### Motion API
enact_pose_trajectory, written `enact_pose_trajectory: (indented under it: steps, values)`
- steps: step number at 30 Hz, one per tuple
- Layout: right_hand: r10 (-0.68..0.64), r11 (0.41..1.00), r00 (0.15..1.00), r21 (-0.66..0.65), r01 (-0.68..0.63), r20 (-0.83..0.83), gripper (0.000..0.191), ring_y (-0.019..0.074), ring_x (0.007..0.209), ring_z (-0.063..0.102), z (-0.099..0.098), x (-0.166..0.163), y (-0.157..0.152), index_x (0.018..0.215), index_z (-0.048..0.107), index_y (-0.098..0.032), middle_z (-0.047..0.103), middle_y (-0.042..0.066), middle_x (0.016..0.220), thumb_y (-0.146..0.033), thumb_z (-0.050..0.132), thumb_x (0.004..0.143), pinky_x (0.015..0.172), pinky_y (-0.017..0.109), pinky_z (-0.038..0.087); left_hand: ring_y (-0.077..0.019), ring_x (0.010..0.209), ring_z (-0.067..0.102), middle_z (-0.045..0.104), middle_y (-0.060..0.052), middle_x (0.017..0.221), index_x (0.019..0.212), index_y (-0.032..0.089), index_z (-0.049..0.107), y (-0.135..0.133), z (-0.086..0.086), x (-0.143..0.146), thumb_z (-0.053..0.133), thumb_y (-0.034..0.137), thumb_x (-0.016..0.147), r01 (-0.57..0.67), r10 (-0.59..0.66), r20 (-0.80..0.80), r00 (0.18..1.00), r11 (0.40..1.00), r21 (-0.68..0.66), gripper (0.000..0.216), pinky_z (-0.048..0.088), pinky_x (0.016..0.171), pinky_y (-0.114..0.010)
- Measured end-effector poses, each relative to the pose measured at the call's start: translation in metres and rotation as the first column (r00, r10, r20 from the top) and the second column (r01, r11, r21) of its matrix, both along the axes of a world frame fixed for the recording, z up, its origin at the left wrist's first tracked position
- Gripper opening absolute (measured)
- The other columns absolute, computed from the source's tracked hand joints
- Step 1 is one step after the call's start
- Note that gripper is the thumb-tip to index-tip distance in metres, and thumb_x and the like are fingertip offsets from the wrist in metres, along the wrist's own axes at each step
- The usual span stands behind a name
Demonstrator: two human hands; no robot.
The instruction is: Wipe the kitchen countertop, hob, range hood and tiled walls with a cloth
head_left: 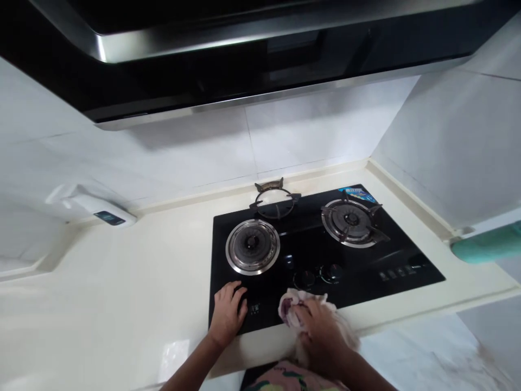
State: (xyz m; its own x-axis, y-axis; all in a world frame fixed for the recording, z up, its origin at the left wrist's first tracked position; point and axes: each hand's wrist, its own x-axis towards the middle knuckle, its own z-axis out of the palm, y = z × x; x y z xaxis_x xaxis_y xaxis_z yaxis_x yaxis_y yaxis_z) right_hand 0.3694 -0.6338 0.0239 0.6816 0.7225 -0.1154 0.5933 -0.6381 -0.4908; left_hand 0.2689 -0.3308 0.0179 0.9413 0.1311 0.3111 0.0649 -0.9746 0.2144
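Note:
My left hand (pixel 227 314) lies flat with fingers apart on the front left corner of the black glass gas hob (pixel 309 247). My right hand (pixel 323 334) is closed on a white patterned cloth (pixel 293 307), pressing it on the hob's front edge just below the two knobs (pixel 319 276). The left burner (pixel 252 246) is bare, and its pan support (pixel 274 200) rests behind the hob at the back. On the right burner (pixel 352 221) the pan support is in place.
A cream countertop (pixel 122 293) surrounds the hob. A black and steel range hood (pixel 244 60) hangs low overhead. A white device (pixel 95 209) lies at the back left by the tiled wall. A teal cylindrical object (pixel 486 244) juts in at the right.

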Motion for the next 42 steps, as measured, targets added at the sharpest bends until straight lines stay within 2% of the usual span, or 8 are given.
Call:
enact_pose_trajectory:
  steps: [4,8,14,18,23,31,37,42]
  values:
    - [0.130,0.978,0.984,0.178,-0.107,-0.123,0.060,0.0286,0.120,0.055,0.008,0.002,0.046,0.134,0.066,-0.026,0.059,0.009,0.131,-0.015,0.055,0.076,0.107,0.042,0.045,-0.0279,0.118,0.060,0.066,-0.011,0.126,0.116,0.022,0.069,-0.002,-0.001,-0.002,0.056,0.017,0.094,-0.006,0.006,0.024,1.000,1.000,-0.015,0.026,0.049,0.096,-0.044]
    - [-0.027,0.925,0.983,0.369,0.094,-0.183,0.057,0.0208,0.116,0.057,0.022,0.049,0.081,0.136,0.061,-0.024,0.056,0.007,0.125,-0.013,0.045,0.083,0.106,0.032,0.047,-0.0278,0.118,0.060,0.066,-0.011,0.126,0.118,0.021,0.068,-0.004,-0.001,-0.003,0.057,0.016,0.092,-0.002,0.003,0.024,1.000,0.999,-0.036,0.028,0.049,0.096,-0.043]
    - [-0.188,0.982,0.982,0.039,0.187,0.033,0.057,0.0247,0.125,0.052,0.049,0.160,0.139,0.149,0.055,-0.023,0.052,0.012,0.136,-0.017,0.045,0.093,0.108,0.035,0.045,-0.0277,0.119,0.059,0.065,-0.011,0.128,0.119,0.021,0.067,-0.007,0.003,-0.003,0.059,0.016,0.093,-0.013,0.013,0.004,1.000,0.998,-0.065,0.027,0.049,0.098,-0.045]
    - [-0.227,0.969,0.969,-0.081,0.235,0.095,0.053,0.0356,0.129,0.046,0.042,0.186,0.169,0.149,0.055,-0.026,0.048,0.016,0.144,-0.023,0.046,0.097,0.104,0.052,0.044,-0.0277,0.119,0.059,0.065,-0.012,0.128,0.119,0.021,0.067,-0.009,0.003,-0.003,0.058,0.017,0.093,-0.022,0.021,-0.011,1.000,0.995,-0.094,0.028,0.050,0.098,-0.046]
    - [-0.148,0.970,0.970,-0.164,0.181,0.196,0.046,0.0371,0.124,0.048,0.032,0.157,0.164,0.142,0.058,-0.016,0.052,0.021,0.135,-0.024,0.049,0.098,0.102,0.051,0.043,-0.0301,0.126,0.056,0.061,-0.014,0.134,0.124,0.019,0.064,-0.010,0.000,-0.007,0.058,0.019,0.094,-0.047,0.046,-0.011,0.999,0.989,-0.142,0.031,0.052,0.103,-0.051]
    - [-0.047,0.971,0.980,-0.220,0.089,0.192,0.036,0.0339,0.113,0.059,0.027,0.067,0.147,0.131,0.062,-0.013,0.054,0.021,0.135,-0.030,0.051,0.100,0.097,0.045,0.048,-0.0370,0.144,0.043,0.046,-0.021,0.151,0.138,0.017,0.053,-0.007,-0.007,-0.017,0.059,0.040,0.098,-0.021,0.037,0.052,0.998,0.962,-0.273,0.047,0.044,0.116,-0.062]
    - [0.043,0.993,0.997,-0.112,-0.035,0.064,0.035,0.0330,0.123,0.056,0.029,0.021,0.190,0.130,0.062,-0.014,0.059,0.018,0.133,-0.019,0.054,0.096,0.105,0.045,0.047,-0.0392,0.149,0.038,0.036,-0.022,0.157,0.149,0.021,0.041,-0.007,-0.014,-0.020,0.060,0.043,0.096,-0.016,0.062,0.121,0.991,0.938,-0.345,0.060,0.041,0.118,-0.065]
    - [0.068,0.997,0.997,-0.048,-0.066,0.039,0.033,0.0292,0.118,0.059,0.035,0.024,0.253,0.131,0.062,-0.017,0.061,0.014,0.132,-0.019,0.051,0.100,0.101,0.042,0.049,-0.0307,0.147,0.042,0.037,-0.019,0.156,0.153,0.024,0.036,-0.005,-0.014,-0.019,0.045,0.030,0.103,-0.145,0.237,0.178,0.955,0.897,-0.417,0.051,0.046,0.116,-0.055]
